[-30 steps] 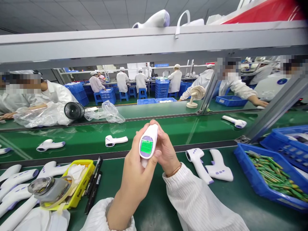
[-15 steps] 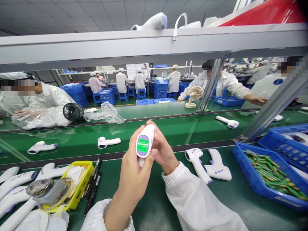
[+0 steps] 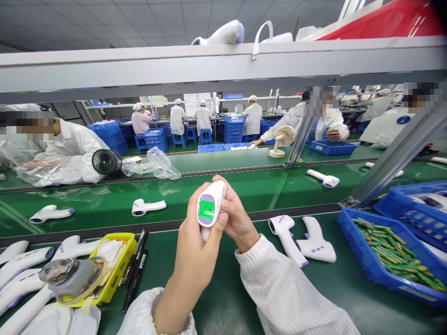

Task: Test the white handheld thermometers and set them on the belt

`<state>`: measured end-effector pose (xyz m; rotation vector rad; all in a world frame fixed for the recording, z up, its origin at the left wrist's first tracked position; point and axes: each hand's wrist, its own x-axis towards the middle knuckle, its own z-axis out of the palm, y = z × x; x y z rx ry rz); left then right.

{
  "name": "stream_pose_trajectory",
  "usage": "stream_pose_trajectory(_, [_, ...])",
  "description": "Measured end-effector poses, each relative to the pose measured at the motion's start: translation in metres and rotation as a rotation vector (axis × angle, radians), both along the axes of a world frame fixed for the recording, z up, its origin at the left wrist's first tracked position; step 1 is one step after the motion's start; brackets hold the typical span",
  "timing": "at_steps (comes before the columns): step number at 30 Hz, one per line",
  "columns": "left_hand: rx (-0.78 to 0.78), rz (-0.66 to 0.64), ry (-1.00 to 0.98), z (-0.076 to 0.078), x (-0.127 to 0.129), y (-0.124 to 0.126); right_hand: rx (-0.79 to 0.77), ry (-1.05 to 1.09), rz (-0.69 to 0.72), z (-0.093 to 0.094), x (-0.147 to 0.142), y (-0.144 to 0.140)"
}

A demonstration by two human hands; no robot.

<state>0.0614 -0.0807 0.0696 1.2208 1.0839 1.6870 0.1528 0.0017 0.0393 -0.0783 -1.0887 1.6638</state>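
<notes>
A white forehead thermometer with a lilac-rimmed, green-lit screen (image 3: 207, 209) is held up over the bench, its screen facing me. My left hand (image 3: 195, 246) is closed around its handle, thumb on the near side. My right hand (image 3: 239, 221) grips its right side, with fingers partly hidden behind it. What the screen reads is too small to tell. On the bench to the right lie two more white thermometers, one (image 3: 286, 236) with its handle toward me and another (image 3: 317, 243) beside it.
Several thermometers, including one nearby (image 3: 148, 207), lie on the green belt (image 3: 223, 184). At left are piled thermometers (image 3: 23, 265), a metal-topped jar (image 3: 66, 279), a yellow tray (image 3: 120, 267) and black markers (image 3: 134, 279). A blue bin (image 3: 363, 267) of green parts stands right. Co-workers sit beyond.
Thermometers on the belt have shifted left. The lit screen looks more evenly green, and my right thumb has moved slightly. Across the belt, a co-worker's hand has drawn back over a blue tray.
</notes>
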Motion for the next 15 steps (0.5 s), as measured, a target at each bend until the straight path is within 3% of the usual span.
stream_pose_trajectory(3, [0.034, 0.055, 0.101, -0.002, 0.001, 0.001, -0.004, -0.006, -0.005, 0.000, 0.000, 0.002])
stream_pose_trajectory(6, [0.159, 0.232, 0.240, -0.007, 0.001, 0.003, -0.002, 0.001, -0.039, 0.004, 0.000, 0.002])
stream_pose_trajectory(9, [0.218, 0.314, 0.317, -0.012, -0.003, 0.009, 0.087, -0.052, -0.138, 0.008, -0.003, -0.004])
stream_pose_trajectory(12, [0.151, 0.198, 0.059, -0.011, -0.014, 0.021, 0.270, -0.154, -0.289, 0.009, -0.010, -0.015])
stream_pose_trajectory(15, [0.012, 0.057, -0.515, -0.005, -0.033, 0.036, 0.558, -0.299, -0.370, 0.007, -0.020, -0.024])
